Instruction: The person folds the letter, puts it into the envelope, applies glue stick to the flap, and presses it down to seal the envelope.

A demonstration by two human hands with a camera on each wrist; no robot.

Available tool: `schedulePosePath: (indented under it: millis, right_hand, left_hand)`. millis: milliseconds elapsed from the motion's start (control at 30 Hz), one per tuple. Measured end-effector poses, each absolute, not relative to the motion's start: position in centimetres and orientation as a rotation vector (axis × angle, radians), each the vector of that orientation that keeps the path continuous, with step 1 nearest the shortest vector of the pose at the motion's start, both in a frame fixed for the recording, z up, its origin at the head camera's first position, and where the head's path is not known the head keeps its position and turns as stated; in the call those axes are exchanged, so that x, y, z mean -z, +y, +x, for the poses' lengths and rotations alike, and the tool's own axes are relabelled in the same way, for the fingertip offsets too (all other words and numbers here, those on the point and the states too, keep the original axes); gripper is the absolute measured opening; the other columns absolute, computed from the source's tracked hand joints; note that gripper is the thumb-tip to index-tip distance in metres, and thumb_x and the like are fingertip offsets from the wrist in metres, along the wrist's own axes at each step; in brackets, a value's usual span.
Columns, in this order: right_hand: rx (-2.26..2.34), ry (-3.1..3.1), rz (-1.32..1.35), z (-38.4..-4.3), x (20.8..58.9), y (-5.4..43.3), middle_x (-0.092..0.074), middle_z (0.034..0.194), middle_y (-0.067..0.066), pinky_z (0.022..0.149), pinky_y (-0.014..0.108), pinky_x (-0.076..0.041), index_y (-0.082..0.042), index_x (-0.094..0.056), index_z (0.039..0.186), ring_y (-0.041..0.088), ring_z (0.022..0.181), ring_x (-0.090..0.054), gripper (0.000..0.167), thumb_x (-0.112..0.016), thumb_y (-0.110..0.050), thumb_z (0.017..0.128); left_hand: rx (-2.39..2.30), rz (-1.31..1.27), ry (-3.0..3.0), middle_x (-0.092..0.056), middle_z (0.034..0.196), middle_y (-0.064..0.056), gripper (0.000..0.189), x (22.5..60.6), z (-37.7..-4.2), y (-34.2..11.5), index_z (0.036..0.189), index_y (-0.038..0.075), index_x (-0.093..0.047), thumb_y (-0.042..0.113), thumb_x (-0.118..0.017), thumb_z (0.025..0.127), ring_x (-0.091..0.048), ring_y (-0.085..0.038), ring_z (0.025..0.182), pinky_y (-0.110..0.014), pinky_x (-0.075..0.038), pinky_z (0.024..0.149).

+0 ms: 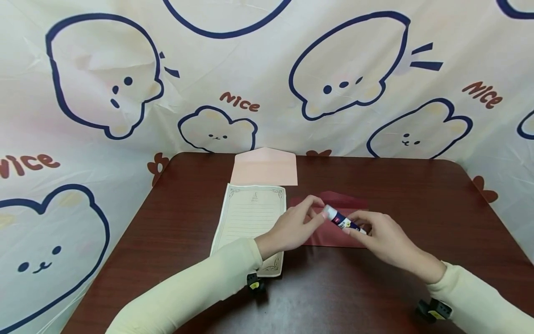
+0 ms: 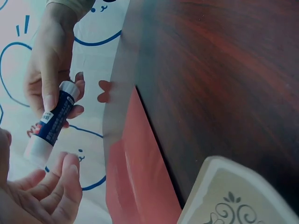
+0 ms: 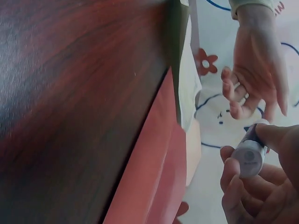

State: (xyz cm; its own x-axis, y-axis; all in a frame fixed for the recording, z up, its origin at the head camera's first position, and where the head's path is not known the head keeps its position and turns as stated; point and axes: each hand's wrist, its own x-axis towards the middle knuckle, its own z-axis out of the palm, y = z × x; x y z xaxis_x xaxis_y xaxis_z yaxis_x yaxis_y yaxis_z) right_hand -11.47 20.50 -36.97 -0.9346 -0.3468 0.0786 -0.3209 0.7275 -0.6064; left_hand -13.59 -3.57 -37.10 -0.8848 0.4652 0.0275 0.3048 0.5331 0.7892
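Note:
A glue stick with a dark blue label and white ends is held up over the red envelope. My right hand grips its lower end between thumb and fingers, as the glue stick also shows in the left wrist view. Close to the other, white end is my left hand, its fingers spread and loosely bent; a gap shows between that hand and the stick in the right wrist view. Partly under the left forearm lies a sheet of lined letter paper with an ornamental border.
A pale pink envelope lies at the table's far edge, behind the letter paper. The dark wooden table is backed by a cloth printed with cartoon bears.

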Motion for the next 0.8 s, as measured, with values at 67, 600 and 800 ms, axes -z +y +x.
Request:
schedulePosePath:
  millis: [67,600,800]
  right_hand:
    - [0.985,2.88,-0.586,-11.3,36.9,20.1,-0.07,0.087,-0.002,0.054,0.023,-0.047,-0.013,-0.072,0.108,0.009,0.068,-0.056,0.019,-0.076,-0.021,0.091]
    - [0.989,2.876,-0.815,-10.5,37.2,18.1,-0.067,0.086,-0.013,0.059,0.02,-0.049,-0.021,-0.071,0.111,0.001,0.069,-0.055,0.027,-0.079,-0.033,0.088]
    - [1.0,2.836,-0.943,-10.3,37.2,17.5,-0.064,0.082,-0.016,0.056,0.019,-0.049,-0.023,-0.069,0.107,-0.002,0.067,-0.054,0.02,-0.073,-0.036,0.093]
  left_hand:
    - [-1.284,0.683,2.564,-0.07,0.096,0.002,0.034,37.0,-13.4,-3.6,0.129,0.022,-0.054,0.043,-0.053,0.103,-0.064,-0.016,0.076,-0.024,-0.046,0.063]
    - [-1.392,0.722,2.411,-0.061,0.078,-0.001,0.014,37.0,-12.5,-4.4,0.108,0.021,-0.057,0.031,-0.063,0.101,-0.056,-0.013,0.061,-0.021,-0.046,0.055]
    - [-1.398,0.744,2.313,-0.067,0.088,-0.009,0.015,36.9,-12.0,-4.8,0.109,0.02,-0.055,0.03,-0.063,0.101,-0.068,-0.031,0.069,-0.024,-0.053,0.058]
